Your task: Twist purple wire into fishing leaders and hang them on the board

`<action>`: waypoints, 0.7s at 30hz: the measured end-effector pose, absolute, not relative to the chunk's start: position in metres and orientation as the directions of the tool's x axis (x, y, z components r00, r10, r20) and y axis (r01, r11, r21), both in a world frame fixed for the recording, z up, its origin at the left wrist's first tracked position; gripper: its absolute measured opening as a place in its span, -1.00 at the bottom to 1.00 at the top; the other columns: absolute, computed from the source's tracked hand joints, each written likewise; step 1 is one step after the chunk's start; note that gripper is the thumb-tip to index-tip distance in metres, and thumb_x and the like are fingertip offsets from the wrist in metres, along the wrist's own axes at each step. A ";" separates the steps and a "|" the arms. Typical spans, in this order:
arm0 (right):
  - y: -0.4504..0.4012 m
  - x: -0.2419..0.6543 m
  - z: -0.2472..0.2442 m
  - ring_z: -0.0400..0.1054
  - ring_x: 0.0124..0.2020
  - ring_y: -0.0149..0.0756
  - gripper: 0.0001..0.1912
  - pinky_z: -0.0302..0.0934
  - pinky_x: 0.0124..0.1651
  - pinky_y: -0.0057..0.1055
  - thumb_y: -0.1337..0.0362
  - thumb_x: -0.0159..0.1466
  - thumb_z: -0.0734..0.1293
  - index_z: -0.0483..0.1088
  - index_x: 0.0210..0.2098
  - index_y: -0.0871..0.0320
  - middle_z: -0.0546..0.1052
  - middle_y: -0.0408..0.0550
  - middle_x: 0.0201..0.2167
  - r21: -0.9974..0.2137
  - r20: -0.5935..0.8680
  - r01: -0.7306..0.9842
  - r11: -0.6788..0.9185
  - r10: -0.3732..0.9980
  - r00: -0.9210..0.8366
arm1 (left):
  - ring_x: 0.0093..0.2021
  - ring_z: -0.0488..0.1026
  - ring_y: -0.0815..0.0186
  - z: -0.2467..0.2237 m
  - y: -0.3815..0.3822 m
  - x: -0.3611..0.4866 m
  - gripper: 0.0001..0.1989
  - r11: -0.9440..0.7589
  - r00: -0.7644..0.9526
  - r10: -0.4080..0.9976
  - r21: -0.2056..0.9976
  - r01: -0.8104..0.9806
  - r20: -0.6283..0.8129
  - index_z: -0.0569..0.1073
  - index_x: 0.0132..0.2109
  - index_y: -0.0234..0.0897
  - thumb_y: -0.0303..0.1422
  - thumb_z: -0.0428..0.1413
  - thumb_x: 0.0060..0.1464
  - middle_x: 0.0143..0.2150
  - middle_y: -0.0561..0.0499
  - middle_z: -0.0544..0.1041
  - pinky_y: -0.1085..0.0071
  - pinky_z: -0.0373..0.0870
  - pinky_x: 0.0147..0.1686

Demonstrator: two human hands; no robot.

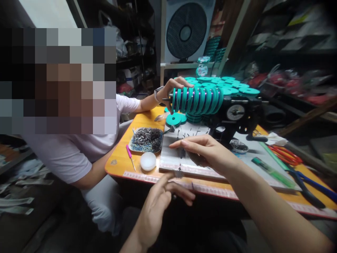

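My right hand [204, 149] is over a white board [168, 156], its thumb and index finger close together. Whatever they pinch, if anything, I cannot make out. Small dark pieces lie in a vertical row by its fingertips, and thin dark pieces [188, 133] are spread on the board behind it. Below, at the table's near edge, my left hand [160, 202] has its fingers apart, with nothing visible in it. Farther back, a co-worker's hand [175, 88] touches a row of teal spools [197, 101] on a black machine [237, 112].
On the orange table [116, 154] are a tray of dark and blue small parts [147, 138], a round white container [148, 161], a pink-handled pick [129, 151], a green cutter [273, 172], pliers [308, 189] and orange cord [285, 154]. The co-worker sits on the left.
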State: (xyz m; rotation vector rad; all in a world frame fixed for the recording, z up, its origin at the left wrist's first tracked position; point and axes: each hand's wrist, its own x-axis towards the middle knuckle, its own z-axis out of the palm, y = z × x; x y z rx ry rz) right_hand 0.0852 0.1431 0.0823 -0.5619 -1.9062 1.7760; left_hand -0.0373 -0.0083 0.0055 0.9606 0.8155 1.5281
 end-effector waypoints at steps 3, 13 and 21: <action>0.152 0.088 0.094 -0.02 -0.71 -0.55 -0.62 -0.15 -0.69 -0.58 0.06 0.33 0.29 0.58 -0.09 0.18 0.16 -0.30 -0.74 -0.945 0.075 0.117 0.306 0.550 -0.832 | -0.49 0.56 0.27 0.024 0.021 -0.041 -0.64 -0.089 0.038 0.991 0.847 -0.524 0.128 0.22 0.19 -0.21 -0.33 -0.21 0.31 -0.04 -0.14 0.56 0.16 0.46 -0.24; 0.171 0.094 0.101 0.11 -0.73 -0.53 -0.56 -0.08 -0.68 -0.59 0.01 0.30 0.31 0.58 -0.25 0.31 0.29 -0.23 -0.78 -0.962 -0.006 0.162 0.220 0.575 -0.818 | -0.71 0.37 0.39 0.050 0.061 -0.041 -0.76 -0.025 0.014 0.999 0.862 -0.506 0.037 0.32 -0.16 -0.29 -0.24 -0.14 0.31 -0.58 0.07 0.48 0.52 0.32 -0.66; 0.180 0.079 0.106 0.03 -0.81 -0.58 -0.54 -0.23 -0.77 -0.67 0.05 0.31 0.28 0.45 0.04 0.25 0.22 -0.33 -0.77 -0.996 -0.068 0.023 -0.081 0.613 -0.787 | -0.70 0.38 0.37 0.053 0.065 -0.043 -0.72 -0.057 -0.040 0.998 0.876 -0.480 0.043 0.34 -0.29 -0.28 -0.15 0.00 0.24 -0.73 0.14 0.39 0.44 0.43 -0.53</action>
